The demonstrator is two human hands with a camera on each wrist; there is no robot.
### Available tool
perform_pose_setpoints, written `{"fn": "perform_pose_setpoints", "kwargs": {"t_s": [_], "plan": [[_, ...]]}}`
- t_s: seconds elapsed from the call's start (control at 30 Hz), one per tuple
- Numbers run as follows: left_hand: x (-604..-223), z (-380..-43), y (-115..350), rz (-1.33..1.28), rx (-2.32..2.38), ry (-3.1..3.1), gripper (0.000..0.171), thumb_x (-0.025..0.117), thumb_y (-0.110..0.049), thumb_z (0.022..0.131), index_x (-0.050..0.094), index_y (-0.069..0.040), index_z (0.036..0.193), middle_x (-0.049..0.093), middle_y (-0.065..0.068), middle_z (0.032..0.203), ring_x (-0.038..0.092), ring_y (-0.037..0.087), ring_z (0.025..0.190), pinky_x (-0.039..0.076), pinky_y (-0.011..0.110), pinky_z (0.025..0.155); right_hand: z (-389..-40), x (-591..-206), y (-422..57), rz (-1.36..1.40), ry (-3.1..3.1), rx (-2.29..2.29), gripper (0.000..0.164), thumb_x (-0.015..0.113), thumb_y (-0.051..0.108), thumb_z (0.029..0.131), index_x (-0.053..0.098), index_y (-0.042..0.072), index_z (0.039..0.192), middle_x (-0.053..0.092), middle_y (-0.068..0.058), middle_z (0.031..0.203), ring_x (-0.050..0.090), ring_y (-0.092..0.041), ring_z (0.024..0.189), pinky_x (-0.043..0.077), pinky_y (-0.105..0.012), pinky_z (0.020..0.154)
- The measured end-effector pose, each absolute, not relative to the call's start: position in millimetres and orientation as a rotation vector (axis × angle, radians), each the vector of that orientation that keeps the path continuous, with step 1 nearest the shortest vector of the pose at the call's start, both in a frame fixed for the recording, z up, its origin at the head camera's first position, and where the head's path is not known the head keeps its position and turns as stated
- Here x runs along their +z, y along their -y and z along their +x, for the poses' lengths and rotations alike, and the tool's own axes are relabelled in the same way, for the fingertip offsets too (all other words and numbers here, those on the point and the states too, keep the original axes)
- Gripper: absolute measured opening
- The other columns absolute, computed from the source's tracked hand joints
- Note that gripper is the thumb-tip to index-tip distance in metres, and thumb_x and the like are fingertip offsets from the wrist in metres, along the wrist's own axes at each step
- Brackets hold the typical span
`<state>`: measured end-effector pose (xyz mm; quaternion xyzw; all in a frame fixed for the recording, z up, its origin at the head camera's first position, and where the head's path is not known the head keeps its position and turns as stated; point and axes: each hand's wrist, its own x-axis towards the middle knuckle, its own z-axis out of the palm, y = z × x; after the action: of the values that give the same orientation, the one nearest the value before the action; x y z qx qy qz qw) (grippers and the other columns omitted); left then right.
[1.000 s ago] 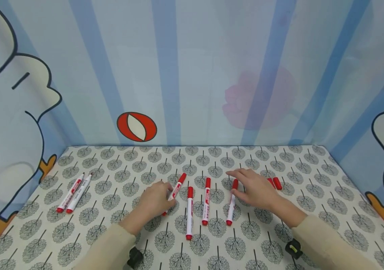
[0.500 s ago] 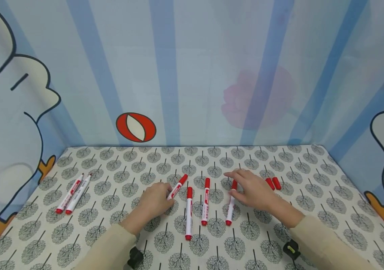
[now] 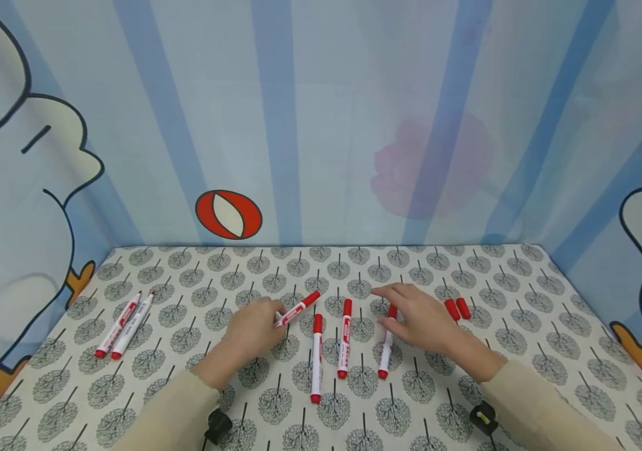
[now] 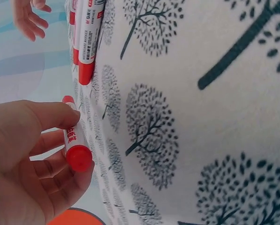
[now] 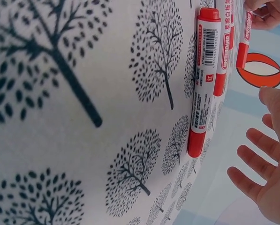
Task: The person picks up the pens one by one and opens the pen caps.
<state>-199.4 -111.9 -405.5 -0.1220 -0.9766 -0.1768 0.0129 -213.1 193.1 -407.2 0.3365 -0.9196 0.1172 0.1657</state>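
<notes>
My left hand point(image 3: 255, 326) pinches a red-capped whiteboard marker point(image 3: 300, 309) between thumb and fingers. In the left wrist view this marker point(image 4: 75, 133) points its red end at the camera. My right hand point(image 3: 424, 316) hovers with fingers spread and holds nothing; a capped marker point(image 3: 386, 354) lies beneath it, partly covered in the head view. Between the hands, two more capped markers, the left one point(image 3: 317, 357) and the right one point(image 3: 345, 338), lie side by side on the cloth. The right wrist view shows the fingers point(image 5: 254, 161) apart from the nearest marker point(image 5: 205, 82).
Two uncapped markers, a left one point(image 3: 119, 324) and a right one point(image 3: 132, 326), lie together at the far left. Two loose red caps point(image 3: 463, 308) sit beyond my right wrist. A tree-patterned cloth point(image 3: 275, 401) covers the table, with a printed curtain point(image 3: 332, 125) behind.
The marker in my left hand has tilted flatter, its capped end swinging slightly to the right. My right hand has drifted slightly left.
</notes>
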Motion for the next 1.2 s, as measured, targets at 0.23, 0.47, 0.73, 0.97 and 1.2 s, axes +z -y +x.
{"fn": "perform_pose_setpoints", "kwargs": {"t_s": [0.23, 0.47, 0.73, 0.97, 1.2], "plan": [[-397.1, -195.7, 108.9, -0.49, -0.418, 3.017, 0.02, 0.07, -0.014, 0.075, 0.068, -0.016, 0.095, 0.055, -0.004, 0.074, 0.047, 0.009, 0.057, 0.037, 0.023, 0.042, -211.3, -404.6, -185.6, 0.968, 2.615, 0.346, 0.051, 0.07, 0.03, 0.079, 0.054, 0.017, 0.126, 0.06, -0.003, 0.116, 0.059, -0.019, 0.101, 0.052, -0.03, 0.073], [-386.7, -191.1, 102.6, -0.63, -0.325, 2.933, 0.021, 0.071, -0.015, 0.074, 0.069, -0.018, 0.094, 0.056, -0.005, 0.076, 0.048, 0.007, 0.059, 0.038, 0.021, 0.045, -209.4, -402.1, -176.8, 1.01, 2.62, 0.384, 0.049, 0.067, 0.03, 0.081, 0.054, 0.016, 0.127, 0.061, -0.003, 0.116, 0.058, -0.019, 0.103, 0.049, -0.034, 0.086], [-381.9, -186.9, 94.7, -0.705, -0.247, 2.867, 0.021, 0.071, -0.014, 0.073, 0.069, -0.02, 0.093, 0.057, -0.006, 0.077, 0.049, 0.007, 0.063, 0.039, 0.02, 0.048, -204.3, -399.5, -163.9, 1.033, 2.636, 0.382, 0.048, 0.066, 0.03, 0.082, 0.054, 0.016, 0.126, 0.06, -0.002, 0.118, 0.059, -0.019, 0.103, 0.049, -0.035, 0.086], [-377.1, -184.3, 88.3, -0.744, -0.246, 2.835, 0.021, 0.073, -0.017, 0.074, 0.069, -0.021, 0.094, 0.058, -0.006, 0.08, 0.053, 0.008, 0.067, 0.039, 0.019, 0.047, -202.0, -400.1, -155.2, 1.095, 2.578, 0.382, 0.044, 0.067, 0.029, 0.082, 0.057, 0.015, 0.122, 0.061, -0.001, 0.115, 0.059, -0.019, 0.102, 0.049, -0.035, 0.088], [-370.2, -181.1, 83.8, -0.78, -0.289, 2.838, 0.021, 0.072, -0.017, 0.075, 0.069, -0.022, 0.096, 0.055, -0.006, 0.078, 0.05, 0.008, 0.065, 0.038, 0.017, 0.046, -199.2, -401.5, -150.8, 1.074, 2.582, 0.382, 0.042, 0.067, 0.031, 0.082, 0.058, 0.016, 0.12, 0.063, 0.0, 0.111, 0.06, -0.017, 0.101, 0.05, -0.033, 0.086]]}}
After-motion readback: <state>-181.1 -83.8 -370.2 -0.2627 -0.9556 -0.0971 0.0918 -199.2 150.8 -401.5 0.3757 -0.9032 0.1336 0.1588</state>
